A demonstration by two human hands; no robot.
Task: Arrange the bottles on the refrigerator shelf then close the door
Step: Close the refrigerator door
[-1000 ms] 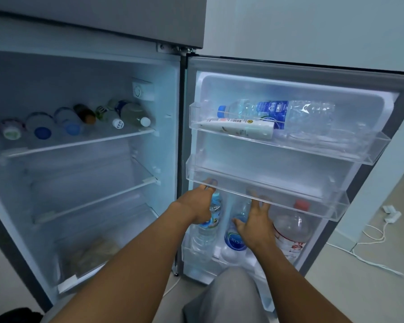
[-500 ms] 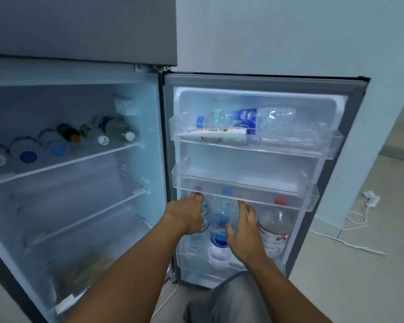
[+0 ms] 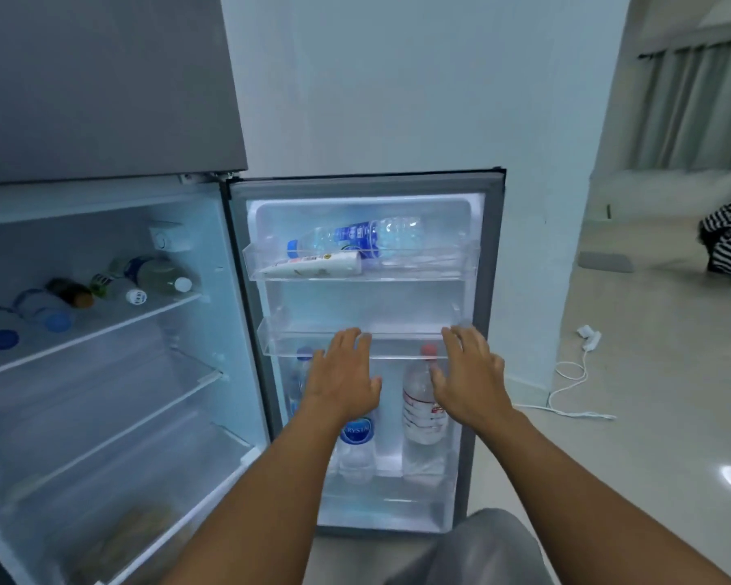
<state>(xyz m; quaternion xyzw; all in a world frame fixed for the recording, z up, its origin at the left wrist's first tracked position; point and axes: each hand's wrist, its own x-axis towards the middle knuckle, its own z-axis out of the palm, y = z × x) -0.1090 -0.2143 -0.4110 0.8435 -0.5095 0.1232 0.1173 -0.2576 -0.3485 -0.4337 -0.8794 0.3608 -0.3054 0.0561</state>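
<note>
Bottles (image 3: 423, 409) stand upright in the bottom rack of the open fridge door (image 3: 492, 255). Left hand (image 3: 342, 380) and right hand (image 3: 470, 380) hover before them, fingers spread, holding nothing.

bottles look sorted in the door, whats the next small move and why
Probably swing the door shut. Both hands, left hand and right hand, are open and hold nothing, the bottles in the bottom door bin stand upright, and the refrigerator door is wide open. Likely the right hand should take the door's edge first.
</note>
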